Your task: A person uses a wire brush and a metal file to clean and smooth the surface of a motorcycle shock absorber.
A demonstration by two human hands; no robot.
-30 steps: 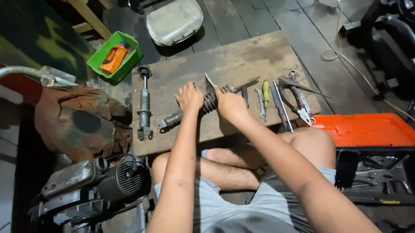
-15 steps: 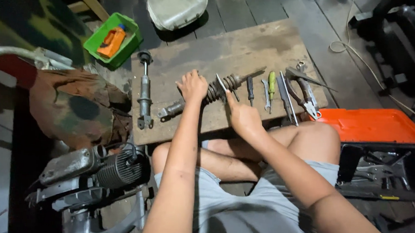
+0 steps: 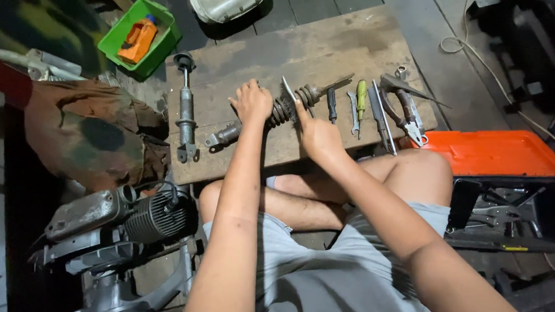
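a: i see the spring shock (image 3: 270, 116) lying in the middle of the frame on the board (image 3: 323, 43).

b: my left hand (image 3: 251, 101) grips its coils; my right hand (image 3: 317, 136) pinches a thin blade (image 3: 287, 90). push slowly, hold tight.

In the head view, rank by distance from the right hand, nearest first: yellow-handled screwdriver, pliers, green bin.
From the right hand:
1. Yellow-handled screwdriver, just to its right on the board.
2. Pliers, further right, near the board's edge.
3. Green bin, far upper left, off the board.
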